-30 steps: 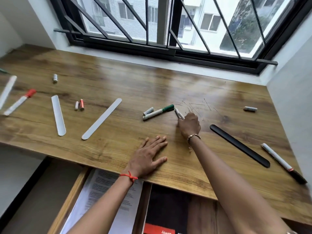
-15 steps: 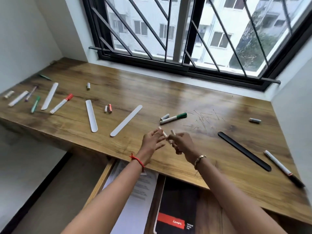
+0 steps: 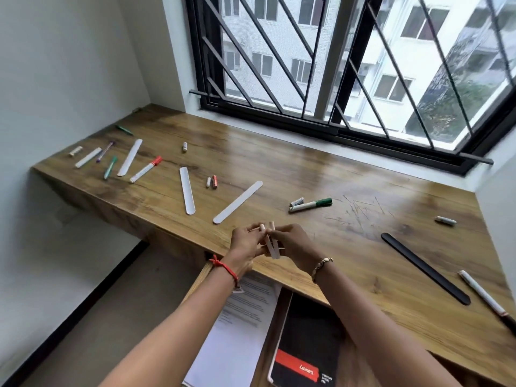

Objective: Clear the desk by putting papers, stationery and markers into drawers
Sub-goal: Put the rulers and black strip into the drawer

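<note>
My left hand (image 3: pixel 244 243) and my right hand (image 3: pixel 291 244) meet above the desk's front edge. Together they pinch two short white markers (image 3: pixel 272 247), held side by side and nearly upright. On the wooden desk (image 3: pixel 279 169) lie a green-capped marker (image 3: pixel 310 204), a red-capped marker (image 3: pixel 145 169), a green pen (image 3: pixel 110 167), a purple pen (image 3: pixel 105 151), three white strips (image 3: pixel 187 190) (image 3: pixel 238 201) (image 3: pixel 129 157) and a black strip (image 3: pixel 424 268). Below my arms an open drawer (image 3: pixel 201 277) holds papers (image 3: pixel 243 325) and a black notebook (image 3: pixel 304 347).
A white marker with a dark cap (image 3: pixel 485 297) lies at the desk's right front corner. Small white pieces (image 3: pixel 445 220) (image 3: pixel 184 146) (image 3: pixel 211 182) are scattered about. The barred window (image 3: pixel 335 79) runs along the back, and white walls close both ends.
My right hand lifted a white marker off the desk, my left hand rose from the desktop, and both came together near the front edge. The view swung left, showing more items.
</note>
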